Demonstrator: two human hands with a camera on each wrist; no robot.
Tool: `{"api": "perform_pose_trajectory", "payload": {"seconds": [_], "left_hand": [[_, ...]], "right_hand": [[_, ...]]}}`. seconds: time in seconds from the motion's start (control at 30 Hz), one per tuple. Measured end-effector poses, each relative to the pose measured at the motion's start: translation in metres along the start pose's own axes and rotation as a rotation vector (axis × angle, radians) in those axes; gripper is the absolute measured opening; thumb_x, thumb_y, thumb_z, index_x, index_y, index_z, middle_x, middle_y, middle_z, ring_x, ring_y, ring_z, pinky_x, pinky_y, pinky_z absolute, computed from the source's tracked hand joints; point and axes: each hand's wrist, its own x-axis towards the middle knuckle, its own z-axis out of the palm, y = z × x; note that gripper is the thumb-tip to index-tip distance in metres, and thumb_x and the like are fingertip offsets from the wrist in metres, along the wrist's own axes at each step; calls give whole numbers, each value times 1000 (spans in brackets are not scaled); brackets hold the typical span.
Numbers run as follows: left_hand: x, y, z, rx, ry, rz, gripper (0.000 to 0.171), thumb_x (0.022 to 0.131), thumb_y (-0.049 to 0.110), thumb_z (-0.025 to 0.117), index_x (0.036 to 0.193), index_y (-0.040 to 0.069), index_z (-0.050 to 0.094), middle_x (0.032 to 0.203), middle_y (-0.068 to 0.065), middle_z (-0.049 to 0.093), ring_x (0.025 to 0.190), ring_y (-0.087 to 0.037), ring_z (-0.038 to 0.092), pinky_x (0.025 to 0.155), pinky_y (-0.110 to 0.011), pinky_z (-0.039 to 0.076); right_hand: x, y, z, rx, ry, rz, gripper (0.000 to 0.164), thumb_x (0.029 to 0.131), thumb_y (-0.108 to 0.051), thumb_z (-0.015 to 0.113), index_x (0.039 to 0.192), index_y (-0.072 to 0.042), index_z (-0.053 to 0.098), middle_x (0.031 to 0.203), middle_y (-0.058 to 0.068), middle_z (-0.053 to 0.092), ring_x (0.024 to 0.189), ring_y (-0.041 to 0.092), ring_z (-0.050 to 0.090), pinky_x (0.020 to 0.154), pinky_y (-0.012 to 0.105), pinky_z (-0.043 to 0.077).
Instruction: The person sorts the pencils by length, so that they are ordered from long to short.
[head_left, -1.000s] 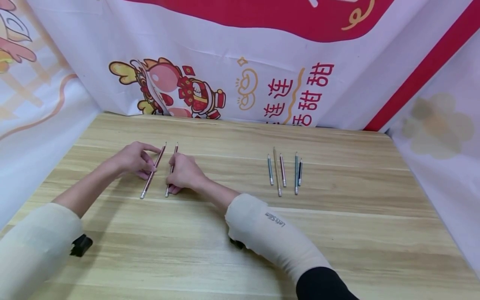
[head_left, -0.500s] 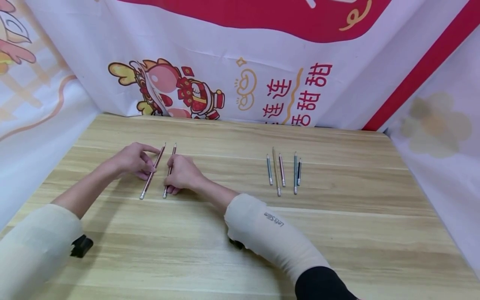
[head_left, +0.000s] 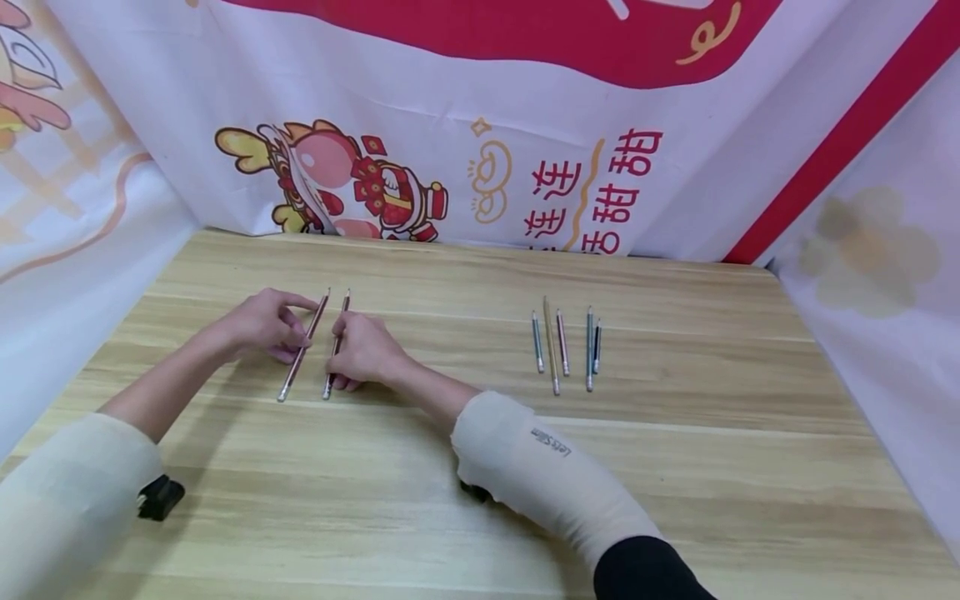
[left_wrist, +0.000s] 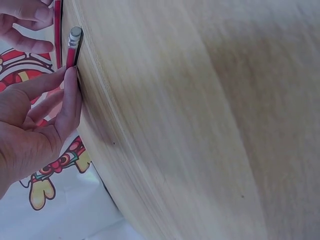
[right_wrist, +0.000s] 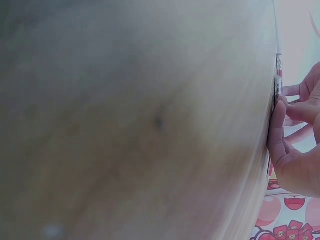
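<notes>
Head view shows my left hand (head_left: 262,323) pinching one red pencil (head_left: 295,367), my right hand (head_left: 367,346) gripping a second pencil (head_left: 337,341) just beside it on the desk (head_left: 712,367); squaring them up looks unfinished, their slants differing, and five other pencils (head_left: 562,342) lie untouched, well apart.

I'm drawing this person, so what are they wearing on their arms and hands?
The left hand and right hand are bare. Each forearm has a cream sleeve: left sleeve, right sleeve. Dark lettering marks the right one, with black cloth above it. A small black piece pokes out below the left sleeve.
</notes>
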Motion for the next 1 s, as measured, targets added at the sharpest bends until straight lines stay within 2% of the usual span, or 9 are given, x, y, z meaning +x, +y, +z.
{"api": "perform_pose_trajectory", "payload": {"seconds": [0.17,0.43,0.73,1.0], "left_hand": [[0,-1,-1,4,0,3,70,94,-13,61,153,-16,26,94,-20,65,72,-23,69,69,-39,67],[1,-3,-1,-19,2,-2,69,93,-16,57,154,-16,25,96,-21,67,74,-23,70,70,-39,68],[1,-2,1,-10,5,2,70,92,-15,60,153,-17,26,97,-22,66,75,-22,70,70,-39,68],[-1,0,1,-4,10,-3,70,92,-14,62,153,-16,28,96,-20,65,74,-24,70,70,-39,67]], "right_hand": [[-4,-4,0,-3,-17,12,44,89,6,75,129,3,56,63,8,69,49,17,67,49,30,62],[-14,-11,-7,7,-52,16,44,93,-4,76,132,-3,57,71,10,71,51,20,65,51,31,62],[-28,-2,-29,54,-53,-21,43,94,-4,75,132,1,55,79,19,73,56,29,67,56,42,64],[-39,8,-45,63,-19,12,47,94,-5,76,135,1,55,84,19,73,64,33,70,58,40,65]]}}
